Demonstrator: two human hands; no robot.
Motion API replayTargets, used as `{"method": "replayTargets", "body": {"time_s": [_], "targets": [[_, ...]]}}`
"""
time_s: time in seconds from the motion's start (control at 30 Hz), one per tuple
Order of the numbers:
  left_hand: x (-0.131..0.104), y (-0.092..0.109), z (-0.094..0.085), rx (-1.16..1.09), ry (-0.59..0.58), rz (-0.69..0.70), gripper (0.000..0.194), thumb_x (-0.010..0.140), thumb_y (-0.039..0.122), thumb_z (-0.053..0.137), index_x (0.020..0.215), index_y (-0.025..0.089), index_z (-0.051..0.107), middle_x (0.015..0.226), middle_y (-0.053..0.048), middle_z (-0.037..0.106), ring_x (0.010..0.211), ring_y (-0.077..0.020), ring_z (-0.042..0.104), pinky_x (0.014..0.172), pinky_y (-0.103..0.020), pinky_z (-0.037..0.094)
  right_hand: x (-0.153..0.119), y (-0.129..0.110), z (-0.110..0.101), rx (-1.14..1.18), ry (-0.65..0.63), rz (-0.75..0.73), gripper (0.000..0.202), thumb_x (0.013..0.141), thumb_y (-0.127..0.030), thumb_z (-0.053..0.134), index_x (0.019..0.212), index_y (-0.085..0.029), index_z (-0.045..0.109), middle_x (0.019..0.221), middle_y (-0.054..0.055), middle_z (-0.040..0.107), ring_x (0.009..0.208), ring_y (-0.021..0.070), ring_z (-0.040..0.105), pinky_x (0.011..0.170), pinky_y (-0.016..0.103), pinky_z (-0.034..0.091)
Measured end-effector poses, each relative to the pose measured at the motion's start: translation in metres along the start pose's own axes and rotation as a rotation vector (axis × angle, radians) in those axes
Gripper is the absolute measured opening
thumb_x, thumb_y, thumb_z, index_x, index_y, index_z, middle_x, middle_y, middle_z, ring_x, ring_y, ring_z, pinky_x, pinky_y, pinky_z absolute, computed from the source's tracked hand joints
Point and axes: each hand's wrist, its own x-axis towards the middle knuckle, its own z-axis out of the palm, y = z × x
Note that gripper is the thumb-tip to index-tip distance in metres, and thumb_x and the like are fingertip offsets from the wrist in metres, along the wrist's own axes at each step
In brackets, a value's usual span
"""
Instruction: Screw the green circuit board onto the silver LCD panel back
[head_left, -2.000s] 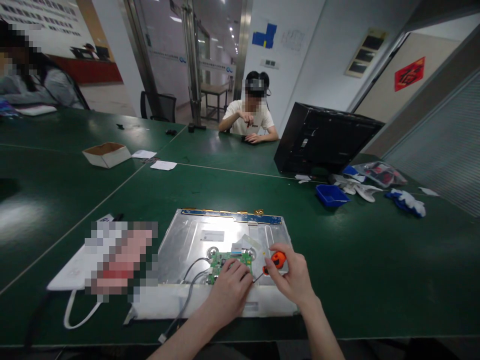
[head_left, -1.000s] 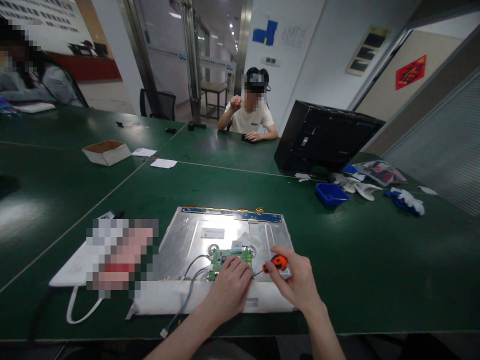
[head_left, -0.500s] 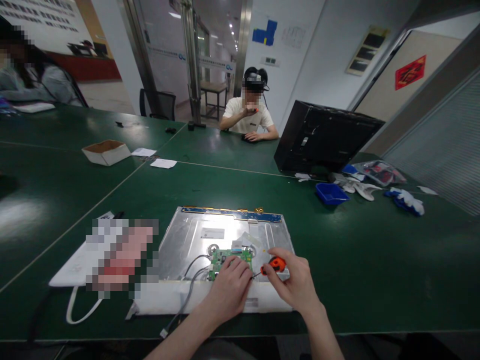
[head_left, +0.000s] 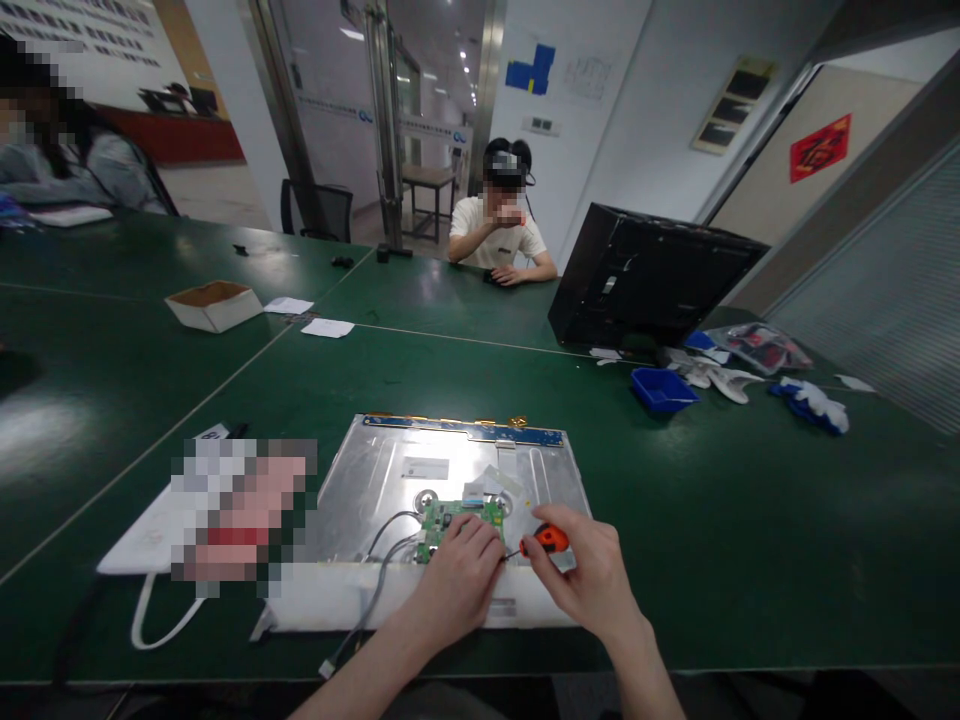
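Note:
A silver metal panel lies on the green table, with a green circuit board on its lower middle. My left hand rests over the board's lower right part, fingers bent and close together; what is under its fingertips is hidden. In my right hand is an orange and black screwdriver, its handle between thumb and fingers. The thin shaft points left, and its tip is hidden near my left fingertips. Grey cables run from the board's left side down over the panel's white lower strip.
Left of the panel lies a white pouch with a strap. Farther off are an open box, papers, a blue tray, a black monitor and gloves. A person sits opposite, another at far left.
My right hand and the screwdriver have shifted very slightly. My left hand stays almost where it was. The hand raised by the person opposite has moved a little.

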Motion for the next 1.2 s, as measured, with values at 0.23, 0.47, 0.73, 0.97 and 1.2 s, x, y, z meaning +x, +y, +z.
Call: {"method": "replayTargets", "body": {"time_s": [0.23, 0.47, 0.73, 0.97, 1.2], "targets": [[0.000, -0.001, 0.003, 0.026, -0.010, 0.007, 0.014, 0.089, 0.009, 0.046, 0.094, 0.019, 0.055, 0.092, -0.007, 0.061, 0.091, -0.0237, 0.056, 0.095, -0.046, 0.042, 0.002, -0.005, 0.000, -0.052, -0.013, -0.029, 0.018, 0.092, -0.024, 0.054, 0.109, -0.020, 0.052, 0.081, 0.003, 0.070, 0.065, 0.0158, 0.068, 0.056, 0.025, 0.049], [-0.001, -0.002, 0.004, 0.035, -0.011, 0.014, 0.016, 0.088, 0.009, 0.045, 0.096, 0.018, 0.056, 0.093, -0.007, 0.061, 0.093, -0.0247, 0.055, 0.094, -0.046, 0.043, 0.003, -0.003, 0.001, -0.089, -0.035, -0.058, 0.024, 0.092, -0.026, 0.059, 0.114, -0.020, 0.052, 0.082, 0.003, 0.071, 0.064, 0.0154, 0.068, 0.058, 0.025, 0.051], [-0.002, -0.003, 0.005, 0.044, -0.013, 0.012, 0.016, 0.083, 0.006, 0.050, 0.092, 0.018, 0.055, 0.093, -0.007, 0.060, 0.093, -0.0252, 0.055, 0.094, -0.045, 0.042, 0.012, -0.015, -0.008, -0.029, -0.200, 0.051, 0.033, 0.090, -0.020, 0.054, 0.122, -0.021, 0.046, 0.101, 0.008, 0.067, 0.085, 0.0205, 0.068, 0.068, 0.030, 0.052], [-0.002, -0.004, 0.006, 0.041, -0.052, 0.014, 0.025, 0.077, 0.004, 0.053, 0.099, 0.017, 0.057, 0.096, -0.007, 0.061, 0.095, -0.0260, 0.055, 0.097, -0.046, 0.040, 0.010, -0.011, 0.001, -0.059, -0.152, 0.034, 0.031, 0.090, -0.017, 0.052, 0.120, -0.020, 0.046, 0.091, 0.005, 0.067, 0.073, 0.0182, 0.066, 0.061, 0.028, 0.049], [-0.003, -0.004, 0.005, 0.052, -0.058, -0.006, 0.023, 0.082, 0.007, 0.052, 0.102, 0.017, 0.057, 0.098, -0.007, 0.061, 0.097, -0.0261, 0.054, 0.097, -0.045, 0.040, 0.009, -0.003, 0.009, -0.065, -0.087, 0.011, 0.029, 0.092, -0.023, 0.057, 0.119, -0.021, 0.047, 0.088, 0.005, 0.067, 0.071, 0.0178, 0.066, 0.063, 0.028, 0.051]]}}
